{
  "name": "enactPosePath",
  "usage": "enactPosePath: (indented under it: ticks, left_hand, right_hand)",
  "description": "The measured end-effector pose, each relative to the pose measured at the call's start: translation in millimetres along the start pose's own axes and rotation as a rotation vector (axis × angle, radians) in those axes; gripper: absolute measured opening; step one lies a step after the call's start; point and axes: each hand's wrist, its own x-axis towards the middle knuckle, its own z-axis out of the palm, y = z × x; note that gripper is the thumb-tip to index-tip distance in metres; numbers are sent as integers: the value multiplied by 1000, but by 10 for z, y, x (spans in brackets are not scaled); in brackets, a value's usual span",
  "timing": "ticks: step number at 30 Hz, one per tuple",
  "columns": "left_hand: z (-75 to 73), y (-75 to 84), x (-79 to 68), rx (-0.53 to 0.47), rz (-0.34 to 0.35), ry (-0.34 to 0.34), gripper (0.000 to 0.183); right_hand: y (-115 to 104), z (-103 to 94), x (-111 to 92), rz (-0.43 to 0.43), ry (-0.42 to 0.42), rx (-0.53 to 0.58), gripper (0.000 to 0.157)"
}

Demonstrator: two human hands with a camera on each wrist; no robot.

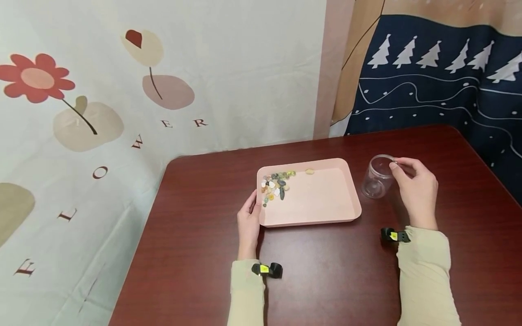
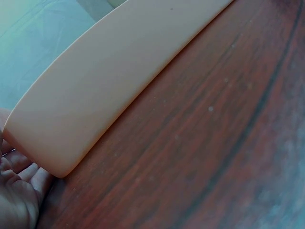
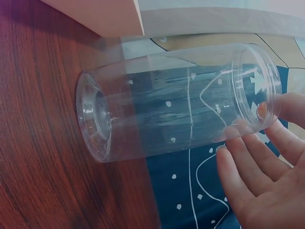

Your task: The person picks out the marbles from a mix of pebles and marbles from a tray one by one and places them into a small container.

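Note:
A pink rectangular tray (image 1: 318, 199) lies on the table, with small mixed pebbles (image 1: 272, 186) gathered at its left end. One pale yellowish pebble (image 1: 309, 171) sits apart near the far rim. My left hand (image 1: 248, 225) grips the tray's left edge; in the left wrist view its fingers (image 2: 28, 171) bend around the tray's near corner. Right of the tray, a clear lidless jar (image 1: 375, 181) stands upright. My right hand (image 1: 418, 190) pinches the jar's rim. A small orange spot shows at the mouth in the right wrist view; I cannot tell what it is.
The dark red wooden table (image 1: 195, 217) meets a flower-printed cloth (image 1: 244, 81) at its back and left. A navy cloth with white trees (image 1: 440, 90) hangs behind its right side. Both wrists wear black straps.

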Motion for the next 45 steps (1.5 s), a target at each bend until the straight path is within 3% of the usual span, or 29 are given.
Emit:
enactPosePath:
  ticks: [11,45]
  left_hand:
    - [2,-25,30,57,-8,20,36]
    - [15,-15,-2,9,-5,15,36]
  right_hand:
    - [-24,4,17,-27,-8,10,40]
    - [-55,-59,-26,-75,22,-22,36]
